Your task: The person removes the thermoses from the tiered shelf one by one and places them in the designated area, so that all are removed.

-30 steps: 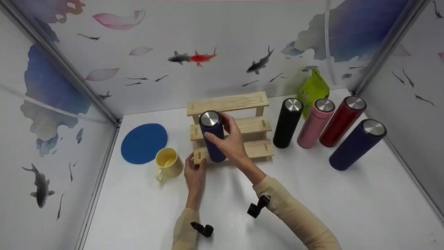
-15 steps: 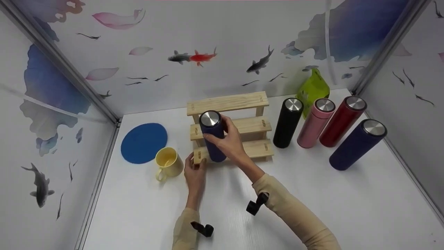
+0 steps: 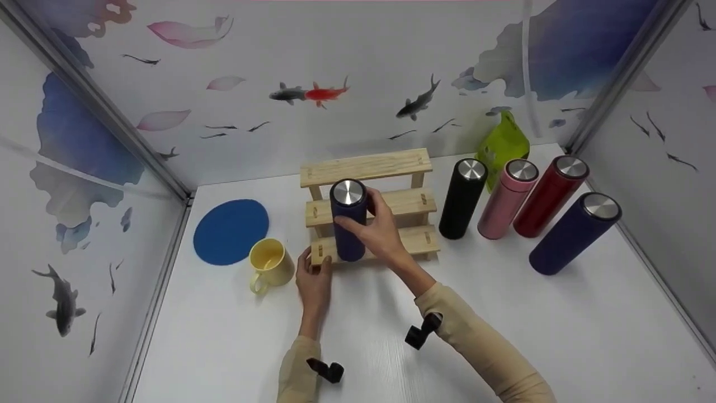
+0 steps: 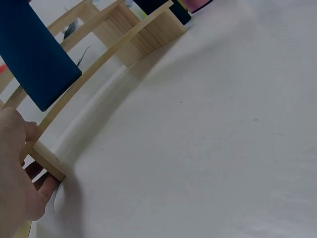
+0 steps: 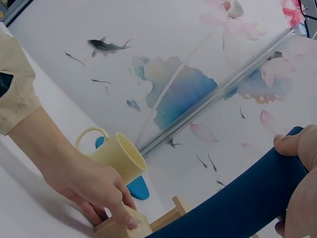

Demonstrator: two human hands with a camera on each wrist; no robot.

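My right hand (image 3: 382, 229) grips a dark blue thermos (image 3: 350, 235) with a silver lid, thumb on its near side and fingers behind it. The thermos stands upright over the lowest step of a three-step wooden rack (image 3: 411, 240). In the left wrist view the blue thermos (image 4: 34, 54) has its base right at the front step's edge. My left hand (image 3: 314, 285) holds the left end of that lowest step, thumb on top and fingers underneath. The right wrist view shows this left hand (image 5: 94, 186) pinching the step end, close to a yellow mug (image 5: 119, 157).
Left of the rack are the yellow mug and a round blue mat (image 3: 230, 232). To its right stand a black thermos (image 3: 460, 204), a pink thermos (image 3: 506, 204), a red thermos (image 3: 548, 201) and another blue thermos (image 3: 570, 238). Behind them sits a green bag (image 3: 504, 140).
The top of the blue thermos has shifted slightly to the right with my right hand, so it leans less. My left hand has stayed on the rack's end.
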